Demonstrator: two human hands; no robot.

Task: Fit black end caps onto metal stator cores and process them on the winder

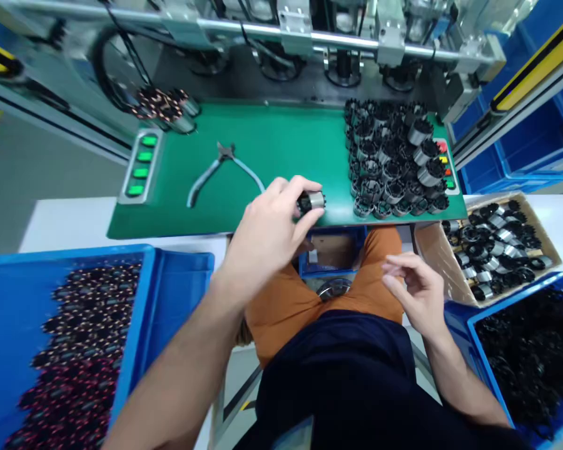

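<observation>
Over the front edge of the green work surface (272, 144), my left hand (272, 225) grips a small motor stator core (316, 200), a grey metal ring with black toothed plastic ends. Thumb and fingers hold it from its sides. My right hand (417, 290) hangs above my right thigh, fingers loosely curled and apart from the thumb, with nothing visible in it. Stacked rows of similar stator cores (394, 156) stand at the right of the green surface. Cutting pliers (225, 153) with light blue handles lie opened behind my left hand. Copper-wound stators (162, 106) sit at the back left.
A machine with a metal bar (263, 30) spans the back. Button panels (141, 165) flank the green surface. At left, a blue bin (150, 300) holds wound parts. A cardboard box (431, 250) of cores and a blue bin (478, 337) of black pieces stand at right.
</observation>
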